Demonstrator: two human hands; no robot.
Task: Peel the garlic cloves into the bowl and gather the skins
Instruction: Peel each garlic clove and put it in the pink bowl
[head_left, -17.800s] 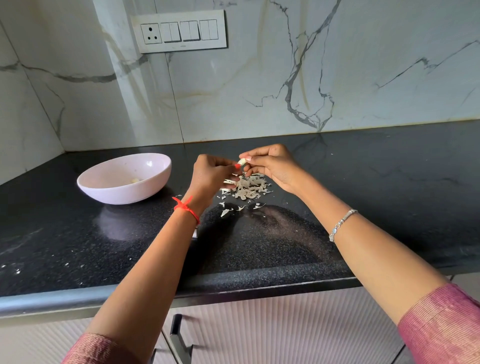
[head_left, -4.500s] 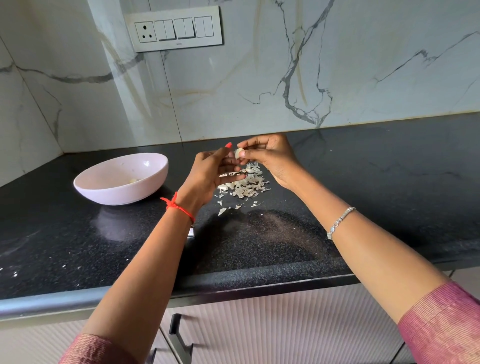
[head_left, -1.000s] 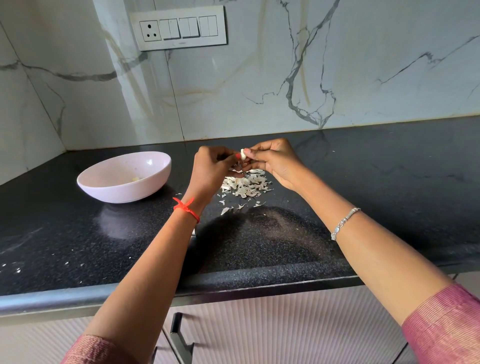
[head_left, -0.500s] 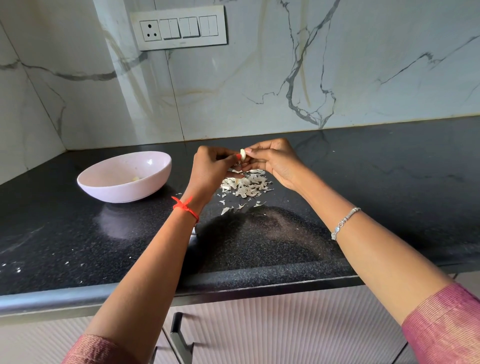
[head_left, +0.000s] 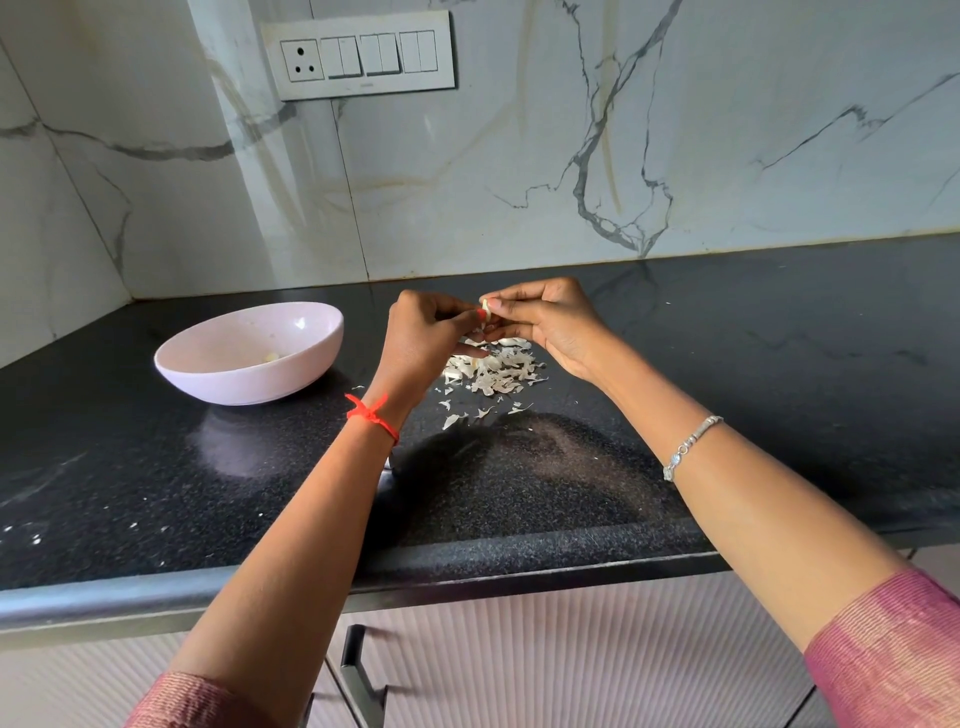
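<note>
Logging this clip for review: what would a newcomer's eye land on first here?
The left hand and right hand meet mid-counter, pinching a small pale garlic clove. Below lies a heap of papery whitish garlic skins on the speckled black stone countertop, a shallow pale pink bowl to its left.

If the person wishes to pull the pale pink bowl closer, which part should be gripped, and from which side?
Probably the thin rim of the pale pink round bowl, on its right side, nearest the left hand, thumb inside. The wall is wide and sloping, poor for a palm. That hand and the right hand pinch the white garlic clove, so one must release first.
</note>
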